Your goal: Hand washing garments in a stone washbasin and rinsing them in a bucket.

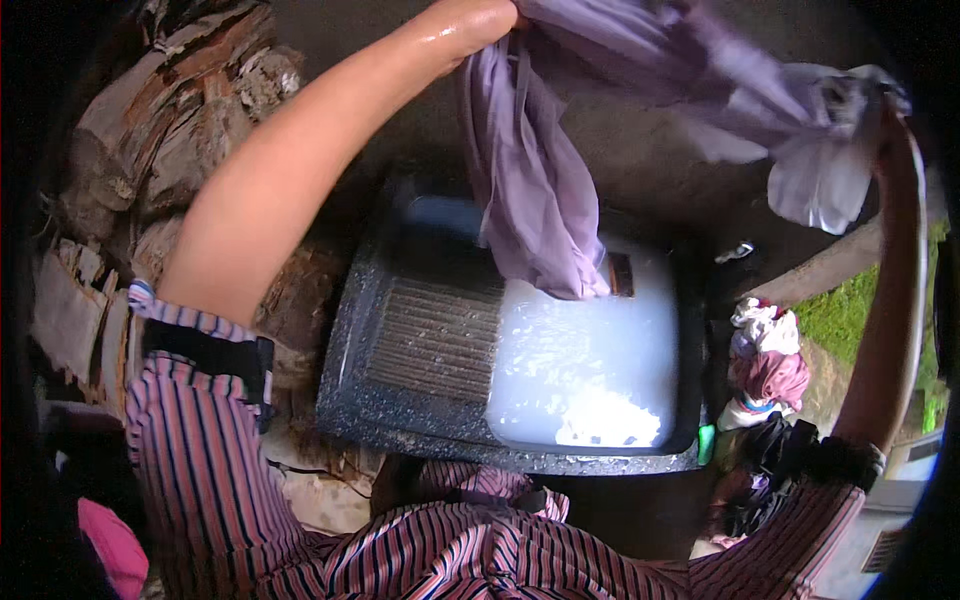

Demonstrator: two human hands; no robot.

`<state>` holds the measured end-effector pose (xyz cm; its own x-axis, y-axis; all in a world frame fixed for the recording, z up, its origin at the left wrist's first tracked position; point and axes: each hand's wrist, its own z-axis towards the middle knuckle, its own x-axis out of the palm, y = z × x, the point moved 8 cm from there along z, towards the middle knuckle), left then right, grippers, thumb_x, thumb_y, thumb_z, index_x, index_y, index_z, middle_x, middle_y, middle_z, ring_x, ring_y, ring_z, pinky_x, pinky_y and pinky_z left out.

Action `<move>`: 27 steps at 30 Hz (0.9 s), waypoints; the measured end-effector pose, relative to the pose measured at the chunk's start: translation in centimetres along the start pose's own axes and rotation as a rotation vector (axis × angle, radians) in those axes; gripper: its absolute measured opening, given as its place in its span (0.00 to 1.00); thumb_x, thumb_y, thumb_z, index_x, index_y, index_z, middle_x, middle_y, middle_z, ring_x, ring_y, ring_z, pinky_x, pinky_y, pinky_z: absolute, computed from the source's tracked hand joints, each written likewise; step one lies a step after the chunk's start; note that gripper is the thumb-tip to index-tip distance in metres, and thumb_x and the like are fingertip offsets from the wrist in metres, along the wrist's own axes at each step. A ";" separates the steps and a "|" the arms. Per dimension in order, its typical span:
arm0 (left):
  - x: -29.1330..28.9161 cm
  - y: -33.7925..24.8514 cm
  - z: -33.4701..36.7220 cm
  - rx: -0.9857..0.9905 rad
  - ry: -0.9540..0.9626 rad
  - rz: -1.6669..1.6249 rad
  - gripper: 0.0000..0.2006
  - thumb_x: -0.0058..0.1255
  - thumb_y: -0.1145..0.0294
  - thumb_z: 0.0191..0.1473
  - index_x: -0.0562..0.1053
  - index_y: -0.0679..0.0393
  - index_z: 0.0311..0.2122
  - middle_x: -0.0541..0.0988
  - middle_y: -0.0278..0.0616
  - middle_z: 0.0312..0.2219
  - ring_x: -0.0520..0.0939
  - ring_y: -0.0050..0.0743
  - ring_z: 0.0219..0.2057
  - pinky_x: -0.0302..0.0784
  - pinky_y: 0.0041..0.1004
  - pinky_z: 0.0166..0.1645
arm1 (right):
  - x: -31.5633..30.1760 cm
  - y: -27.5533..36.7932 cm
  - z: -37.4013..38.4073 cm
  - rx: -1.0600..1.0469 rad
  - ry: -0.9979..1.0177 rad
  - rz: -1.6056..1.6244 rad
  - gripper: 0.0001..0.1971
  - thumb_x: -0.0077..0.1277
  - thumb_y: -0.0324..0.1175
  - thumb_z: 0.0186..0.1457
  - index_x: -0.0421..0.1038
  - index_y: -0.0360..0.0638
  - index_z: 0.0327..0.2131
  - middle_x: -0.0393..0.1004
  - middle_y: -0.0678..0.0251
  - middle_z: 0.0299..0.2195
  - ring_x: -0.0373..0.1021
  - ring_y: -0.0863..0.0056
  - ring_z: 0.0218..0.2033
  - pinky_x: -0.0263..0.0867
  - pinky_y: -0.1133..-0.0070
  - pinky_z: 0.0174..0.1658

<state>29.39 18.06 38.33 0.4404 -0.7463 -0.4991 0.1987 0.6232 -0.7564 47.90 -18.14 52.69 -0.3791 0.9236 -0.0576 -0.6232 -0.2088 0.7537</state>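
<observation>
A wet purple garment (540, 190) is stretched between my raised hands above a dark speckled laundry sink (345, 395). My left hand (492, 20), at the top middle, grips one part of it; the fingers are mostly hidden. At the far right, my right hand (888, 125) is closed on the other end, where the cloth looks paler. One long fold hangs from my left hand over the cloudy water (590, 350) in the sink's right basin. To the left of the water is the ridged washboard (430, 340). Part of the cloth is blurred by motion.
A heap of clothes (770, 370) lies to the right of the sink, near a green object (706, 444) at its corner. A brown bar (621, 275) sits at the basin's far edge. Rough split wood (150, 150) is stacked along the left.
</observation>
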 end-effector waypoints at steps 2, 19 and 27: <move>1.4 1.0 0.1 -0.066 -0.169 -0.685 0.11 0.39 0.73 0.47 0.70 0.66 0.35 0.74 0.42 0.27 0.75 0.33 0.32 0.70 0.31 0.38 | -2.3 -11.7 1.1 0.341 0.121 0.327 0.15 0.45 0.38 0.50 0.66 0.39 0.39 0.70 0.62 0.33 0.69 0.71 0.35 0.65 0.72 0.41; 8.3 16.3 -43.1 -0.807 -0.204 -0.040 0.31 0.53 0.73 0.33 0.57 0.67 0.47 0.68 0.55 0.40 0.70 0.41 0.43 0.63 0.31 0.49 | 36.0 -31.2 -17.4 0.432 0.497 -0.101 0.19 0.48 0.39 0.47 0.61 0.36 0.41 0.68 0.56 0.37 0.65 0.64 0.39 0.62 0.72 0.42; 10.2 13.9 -44.2 -1.001 0.125 0.200 0.37 0.51 0.71 0.40 0.45 0.59 0.54 0.69 0.68 0.33 0.72 0.62 0.35 0.67 0.44 0.40 | 34.2 -39.9 -39.2 0.549 0.821 -0.415 0.25 0.52 0.39 0.46 0.61 0.32 0.44 0.66 0.52 0.42 0.66 0.65 0.42 0.62 0.76 0.44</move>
<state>-2.03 8.74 4.02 0.2793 -0.7048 -0.6521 -0.7147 0.3009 -0.6314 32.94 9.20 -5.00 -0.6800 0.3476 -0.6455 -0.4938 0.4336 0.7537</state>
